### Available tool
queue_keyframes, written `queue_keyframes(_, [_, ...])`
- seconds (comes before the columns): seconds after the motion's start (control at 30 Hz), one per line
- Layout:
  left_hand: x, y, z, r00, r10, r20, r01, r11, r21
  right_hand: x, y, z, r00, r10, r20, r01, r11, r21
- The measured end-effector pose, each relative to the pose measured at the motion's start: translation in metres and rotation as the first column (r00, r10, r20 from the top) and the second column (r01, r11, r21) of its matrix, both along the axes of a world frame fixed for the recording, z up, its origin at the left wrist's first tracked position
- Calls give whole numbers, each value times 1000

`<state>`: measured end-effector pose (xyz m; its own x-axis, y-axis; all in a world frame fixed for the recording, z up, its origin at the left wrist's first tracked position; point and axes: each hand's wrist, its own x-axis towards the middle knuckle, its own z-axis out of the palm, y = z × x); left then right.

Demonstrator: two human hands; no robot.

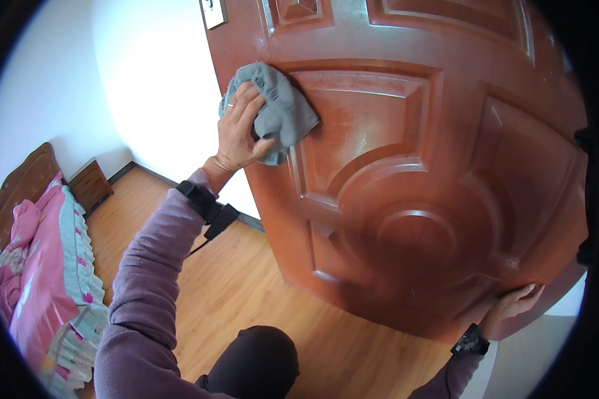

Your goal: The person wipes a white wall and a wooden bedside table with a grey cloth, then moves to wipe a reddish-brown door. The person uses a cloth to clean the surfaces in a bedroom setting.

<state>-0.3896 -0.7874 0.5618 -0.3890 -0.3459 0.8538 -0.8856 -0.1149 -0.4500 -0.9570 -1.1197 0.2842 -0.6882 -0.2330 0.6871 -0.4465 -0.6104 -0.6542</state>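
A grey cloth (284, 112) is bunched under my left hand (239, 127), which presses it against a reddish-brown panelled door (369, 129) near the door's left edge. The fingers curl over the cloth, and a ring shows on one of them. At the lower right, my right hand (519, 301) rests against the door near its lower right edge, with no object seen in it. Its fingers are slightly apart. Part of a metal lock plate (213, 12) shows on the door at the top.
A bed with a pink cover (42, 269) and a wooden headboard (25, 184) stands at the left. Beside it is a wooden nightstand (91, 184). Wood-look flooring (229, 284) runs beneath the door, and a white wall (145, 85) rises behind.
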Motion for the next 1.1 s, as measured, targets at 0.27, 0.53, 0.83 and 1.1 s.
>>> queue_keyframes(0.27, [-169, -130, 24, 850, -480, 215, 474, 877, 82, -1, 4, 3, 999, 27, -17, -26, 1000, 14])
queue_keyframes(0.53, [-182, -114, -34, 858, -498, 129, 428, 830, 358, -4, 7, 4, 996, 90, -4, -90, 994, 55])
queue_keyframes(0.83, [-192, -118, -7, 859, -489, 153, 437, 855, 280, -6, 9, 4, 981, 193, 35, -194, 981, 18])
queue_keyframes(1.1, [-192, -109, -60, 871, -492, -11, 476, 837, 269, -5, 5, 4, 983, 169, 64, -173, 984, 48])
